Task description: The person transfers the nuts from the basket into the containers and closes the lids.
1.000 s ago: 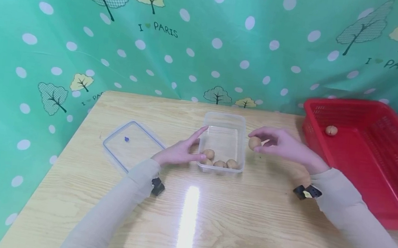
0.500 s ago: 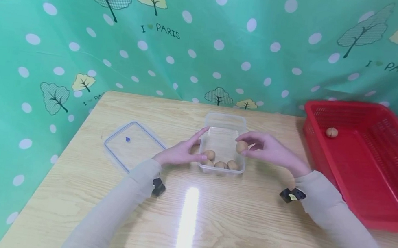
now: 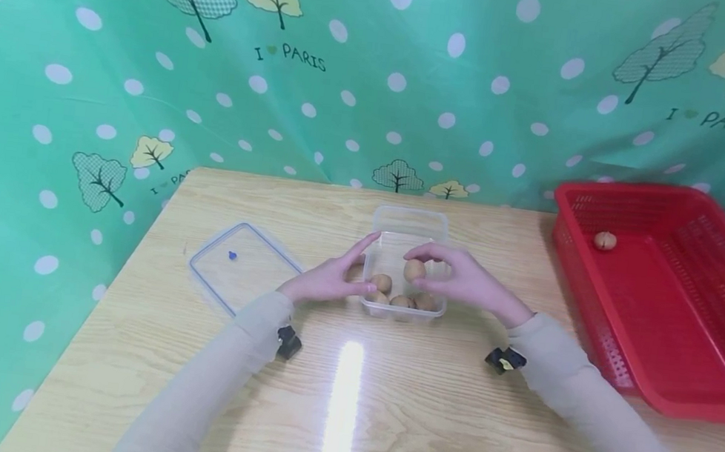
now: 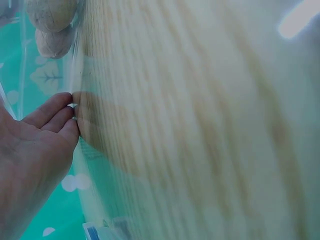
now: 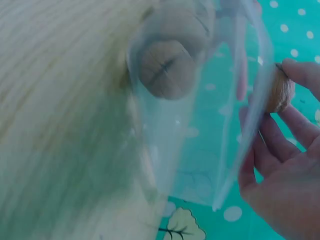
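A clear plastic container (image 3: 401, 310) stands on the table with several walnuts (image 3: 401, 301) gathered at its near end. My right hand (image 3: 464, 278) pinches one more walnut (image 3: 414, 270) between thumb and fingers, above the container's interior. In the right wrist view this held walnut (image 5: 281, 90) shows beyond the container wall. My left hand (image 3: 332, 278) rests at the container's left side, its thumb over the rim and its index finger extended toward the back. In the left wrist view its other fingers (image 4: 56, 112) reach out fairly straight, with the tips touching a surface.
A clear lid with a blue seal (image 3: 244, 265) lies on the table left of the container. At the right a red plastic basket (image 3: 619, 333) holds a single walnut (image 3: 605, 241). A green patterned cloth (image 3: 353, 68) hangs behind the table.
My right hand has moved left with its walnut, from beside the container to over its inside. The left hand has stayed at the container's left side.
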`<control>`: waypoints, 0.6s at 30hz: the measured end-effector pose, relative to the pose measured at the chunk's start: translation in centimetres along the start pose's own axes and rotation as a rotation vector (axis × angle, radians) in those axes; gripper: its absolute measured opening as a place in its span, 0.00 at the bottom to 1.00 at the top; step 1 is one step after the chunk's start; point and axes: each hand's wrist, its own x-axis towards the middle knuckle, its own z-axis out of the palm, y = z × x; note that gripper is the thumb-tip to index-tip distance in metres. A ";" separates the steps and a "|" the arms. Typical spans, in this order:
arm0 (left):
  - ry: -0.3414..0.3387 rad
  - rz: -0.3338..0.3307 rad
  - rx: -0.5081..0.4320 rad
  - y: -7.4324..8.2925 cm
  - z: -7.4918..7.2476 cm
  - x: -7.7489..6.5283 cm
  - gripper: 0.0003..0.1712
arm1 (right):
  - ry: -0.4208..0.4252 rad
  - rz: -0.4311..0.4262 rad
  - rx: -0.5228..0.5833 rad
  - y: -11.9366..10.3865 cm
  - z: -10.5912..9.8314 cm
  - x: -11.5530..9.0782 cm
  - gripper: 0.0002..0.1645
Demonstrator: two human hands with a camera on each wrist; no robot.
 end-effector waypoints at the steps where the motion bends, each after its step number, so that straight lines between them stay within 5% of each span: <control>1: 0.002 0.000 0.003 0.0 0.0 0.0 0.54 | -0.003 -0.003 -0.004 0.1 0.3 0.1 0.24; 9: -0.001 -0.007 0.014 0.0 0.0 0.0 0.54 | 0.022 -0.091 -0.245 1.0 2.5 0.6 0.23; 18: -0.002 -0.008 0.010 0.1 0.1 0.1 0.54 | 0.077 -0.004 -0.432 0.4 3.4 0.9 0.23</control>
